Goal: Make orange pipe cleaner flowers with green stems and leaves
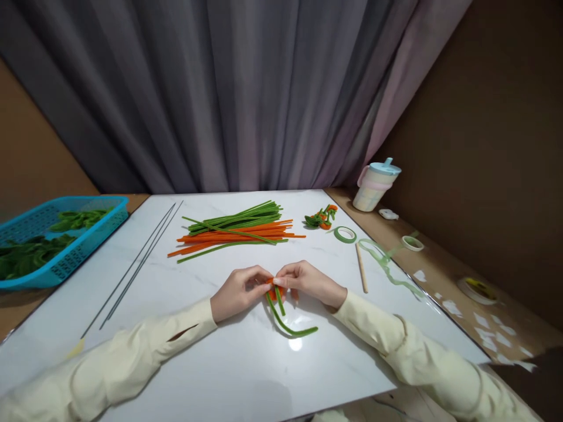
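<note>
Between my two hands is a small orange pipe-cleaner piece (272, 291), partly covered by my fingers. Two green pipe-cleaner ends hang from it; the longer green pipe cleaner (285, 329) curves off to the right above the table. My left hand (241, 288) pinches the piece from the left with thumb and forefinger. From the right, my right hand (310, 282) pinches it at the top, close to the green ends. Beyond the hands lie a bundle of green pipe cleaners (246, 218) and a bundle of orange pipe cleaners (229, 235).
A blue basket (88, 249) with green pieces stands at left, beside thin wires (136, 266). At right are finished-looking orange and green pieces (323, 218), green tape (345, 234), a wooden stick (361, 268), a tumbler (373, 186), a yellow-cored tape roll (478, 291) and paper scraps.
</note>
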`<control>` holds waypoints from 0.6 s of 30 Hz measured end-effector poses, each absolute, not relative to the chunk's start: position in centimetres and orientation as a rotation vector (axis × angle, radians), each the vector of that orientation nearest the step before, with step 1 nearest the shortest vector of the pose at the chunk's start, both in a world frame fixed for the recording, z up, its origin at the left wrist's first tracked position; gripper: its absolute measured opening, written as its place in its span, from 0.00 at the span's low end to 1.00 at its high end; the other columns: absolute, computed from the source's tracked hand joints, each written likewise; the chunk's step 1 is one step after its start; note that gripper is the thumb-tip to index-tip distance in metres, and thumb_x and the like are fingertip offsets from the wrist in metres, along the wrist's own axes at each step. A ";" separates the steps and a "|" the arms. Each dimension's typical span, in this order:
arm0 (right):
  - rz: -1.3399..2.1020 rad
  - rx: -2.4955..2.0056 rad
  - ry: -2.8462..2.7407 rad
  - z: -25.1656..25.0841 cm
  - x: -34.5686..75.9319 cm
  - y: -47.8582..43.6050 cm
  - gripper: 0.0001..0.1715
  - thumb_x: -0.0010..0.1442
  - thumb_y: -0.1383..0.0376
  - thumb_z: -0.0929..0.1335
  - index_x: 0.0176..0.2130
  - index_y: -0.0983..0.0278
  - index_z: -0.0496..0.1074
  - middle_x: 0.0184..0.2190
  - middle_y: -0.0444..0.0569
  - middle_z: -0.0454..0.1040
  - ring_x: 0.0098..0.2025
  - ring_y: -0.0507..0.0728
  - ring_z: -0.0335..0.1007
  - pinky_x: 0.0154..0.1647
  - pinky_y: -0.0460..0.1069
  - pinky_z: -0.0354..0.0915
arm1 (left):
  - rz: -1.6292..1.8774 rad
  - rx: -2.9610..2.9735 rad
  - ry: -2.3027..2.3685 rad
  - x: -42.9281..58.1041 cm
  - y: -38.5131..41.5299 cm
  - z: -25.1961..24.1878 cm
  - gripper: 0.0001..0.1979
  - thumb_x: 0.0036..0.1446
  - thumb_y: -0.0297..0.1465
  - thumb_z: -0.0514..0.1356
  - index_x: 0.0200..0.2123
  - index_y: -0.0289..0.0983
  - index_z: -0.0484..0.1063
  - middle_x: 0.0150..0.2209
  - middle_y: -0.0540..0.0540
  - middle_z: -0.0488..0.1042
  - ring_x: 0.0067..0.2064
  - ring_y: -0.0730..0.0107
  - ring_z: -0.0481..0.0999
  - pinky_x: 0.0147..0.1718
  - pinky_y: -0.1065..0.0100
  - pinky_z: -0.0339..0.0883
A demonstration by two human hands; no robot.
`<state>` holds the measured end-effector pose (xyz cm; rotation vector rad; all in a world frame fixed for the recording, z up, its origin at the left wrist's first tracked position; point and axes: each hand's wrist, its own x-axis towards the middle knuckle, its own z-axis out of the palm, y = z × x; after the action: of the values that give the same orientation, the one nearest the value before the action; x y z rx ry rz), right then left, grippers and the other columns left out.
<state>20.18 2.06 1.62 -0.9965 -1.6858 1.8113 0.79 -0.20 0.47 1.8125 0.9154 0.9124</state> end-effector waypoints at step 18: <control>1.872 -0.988 -1.504 1.7 20.5 2.3 0.21 0.44 0.57 0.74 0.33 0.70 0.72 0.25 0.49 0.75 0.24 0.51 0.71 0.16 0.41 0.63 | 1.012 1.643 1.118 1.1 0.0 0.6 0.11 0.51 0.35 0.61 0.33 0.32 0.73 0.33 0.43 0.75 0.32 0.68 0.75 0.30 0.70 0.70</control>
<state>20.53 2.31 1.71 -0.9876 -1.5043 1.8721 1.15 -0.01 0.63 1.6426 1.1185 1.0123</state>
